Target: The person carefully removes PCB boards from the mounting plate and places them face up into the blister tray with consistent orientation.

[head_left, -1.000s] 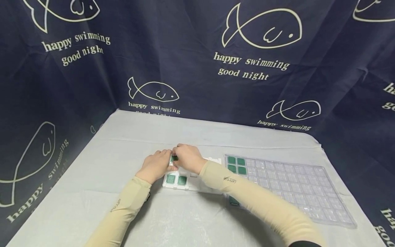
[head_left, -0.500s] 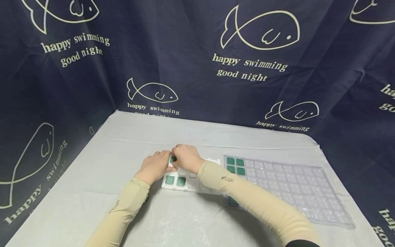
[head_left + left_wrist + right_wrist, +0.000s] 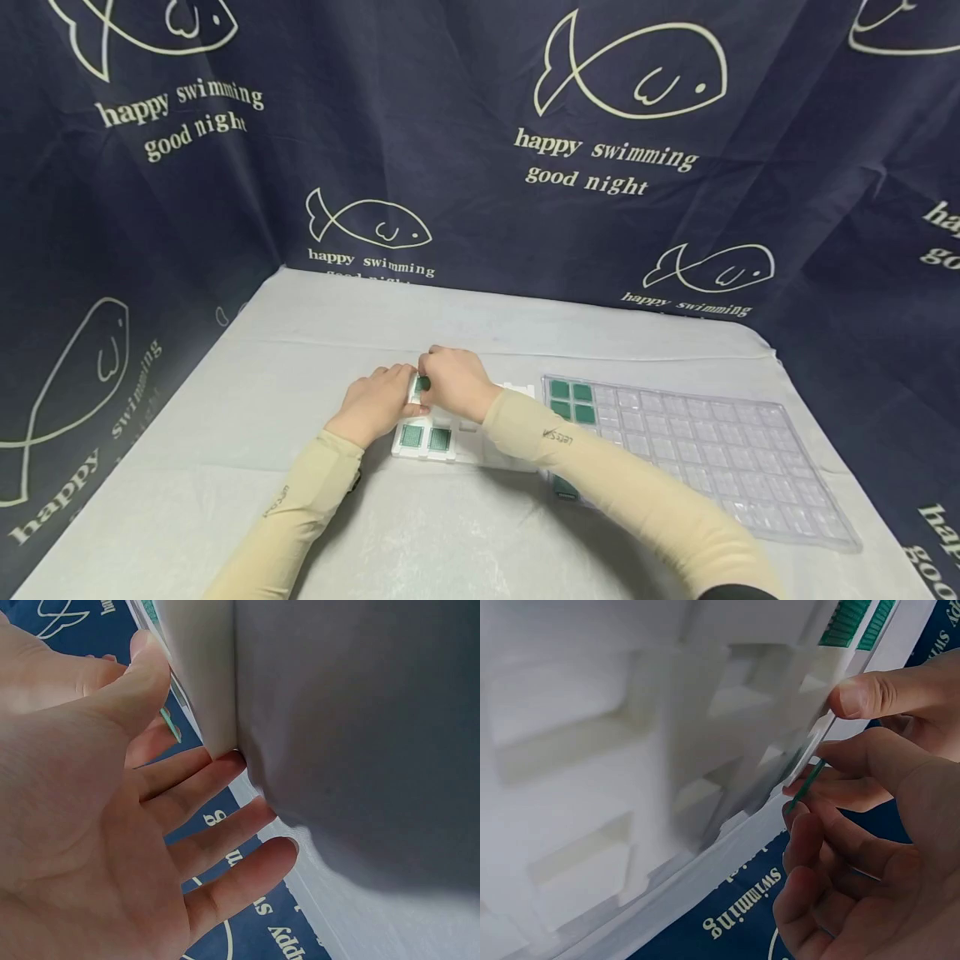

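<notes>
My right hand [image 3: 459, 385] pinches a small thin green circuit board [image 3: 808, 784] edge-on between thumb and fingers, close over the far left part of a white tray [image 3: 480, 452]. Opposite it, my left hand [image 3: 375, 406] rests on the tray's left edge. In the left wrist view its fingers [image 3: 251, 881] are fairly straight, their tips right at the edge, and its thumb [image 3: 859, 697] lies along the rim in the right wrist view. Two green squares [image 3: 440, 439] sit in the tray's near left pockets. My right hand and sleeve hide much of the tray.
To the right lies a clear plastic tray [image 3: 720, 446] with many compartments. Several green squares [image 3: 572, 402] fill its far left corner, and another green piece [image 3: 566, 488] shows at its near left. A dark blue curtain [image 3: 480, 150] stands behind the white-covered table [image 3: 420, 533].
The right hand tips very slightly at the far left of the white tray, still pinching the circuit board. The left hand stays in place; the head view shifts a little.
</notes>
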`<state>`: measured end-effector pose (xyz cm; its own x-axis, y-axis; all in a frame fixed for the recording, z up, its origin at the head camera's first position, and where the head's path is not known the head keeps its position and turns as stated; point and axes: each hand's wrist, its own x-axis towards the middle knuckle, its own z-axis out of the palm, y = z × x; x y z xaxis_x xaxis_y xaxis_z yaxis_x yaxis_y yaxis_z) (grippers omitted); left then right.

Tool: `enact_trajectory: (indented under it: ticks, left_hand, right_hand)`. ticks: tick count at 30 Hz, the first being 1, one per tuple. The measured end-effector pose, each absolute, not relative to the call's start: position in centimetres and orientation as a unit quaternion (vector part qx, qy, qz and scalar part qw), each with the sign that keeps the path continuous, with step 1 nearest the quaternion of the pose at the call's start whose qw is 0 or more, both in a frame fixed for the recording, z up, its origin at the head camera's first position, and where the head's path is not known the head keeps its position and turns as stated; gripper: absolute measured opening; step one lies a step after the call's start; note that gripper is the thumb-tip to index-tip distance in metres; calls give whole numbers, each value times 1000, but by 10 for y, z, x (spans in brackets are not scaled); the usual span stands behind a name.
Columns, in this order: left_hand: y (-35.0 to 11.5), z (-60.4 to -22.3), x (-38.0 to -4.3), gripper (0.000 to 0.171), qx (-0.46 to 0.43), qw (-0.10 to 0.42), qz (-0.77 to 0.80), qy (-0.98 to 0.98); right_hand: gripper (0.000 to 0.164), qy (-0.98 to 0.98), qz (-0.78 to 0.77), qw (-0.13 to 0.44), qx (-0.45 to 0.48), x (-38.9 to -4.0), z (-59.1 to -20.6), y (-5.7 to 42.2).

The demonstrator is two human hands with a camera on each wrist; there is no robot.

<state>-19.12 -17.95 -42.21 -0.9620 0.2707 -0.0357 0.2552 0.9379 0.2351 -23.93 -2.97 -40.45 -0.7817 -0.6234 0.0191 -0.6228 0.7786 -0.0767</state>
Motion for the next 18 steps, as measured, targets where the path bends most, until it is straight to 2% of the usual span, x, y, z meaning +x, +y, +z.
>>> enact_trajectory:
  ticks: [5, 12, 18]
  left_hand:
    - [-180, -423, -193, 60, 135, 40, 105, 984]
    - [-181, -424, -195, 68, 131, 46, 96, 986]
    - [-180, -426, -194, 69, 134, 49, 92, 985]
  right_hand:
    - [28, 945, -45, 19, -323, -237, -402, -23]
    - [31, 943, -53, 13, -328, -231, -401, -12]
    - [29, 947, -60, 8, -317, -223, -401, 0]
